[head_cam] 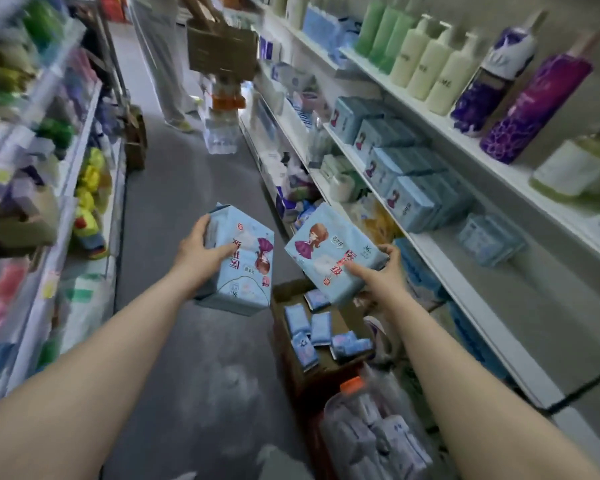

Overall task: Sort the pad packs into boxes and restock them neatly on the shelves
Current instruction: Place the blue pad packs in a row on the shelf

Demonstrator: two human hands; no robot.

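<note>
Left hand (pixel 201 249) grips one blue pack (pixel 238 268), right hand (pixel 383 271) pinches another pack (pixel 329 252), both lifted clear of the box (pixel 291 362), angled toward the shelf (pixel 440 268) stack.

I am seeing two bare arms through the head camera. The left forearm (pixel 94 358) and the right forearm (pixel 465 368) are showing uncovered from the wrist down to the bottom edge of the picture, both looking slim and smooth. The left hand (pixel 201 249) and the right hand (pixel 383 271) are showing bare too, with slender fingers. Low on the right a pale shoe (pixel 376 332) with purple trim is peeking out; I am not managing to tell whose it is.
</note>
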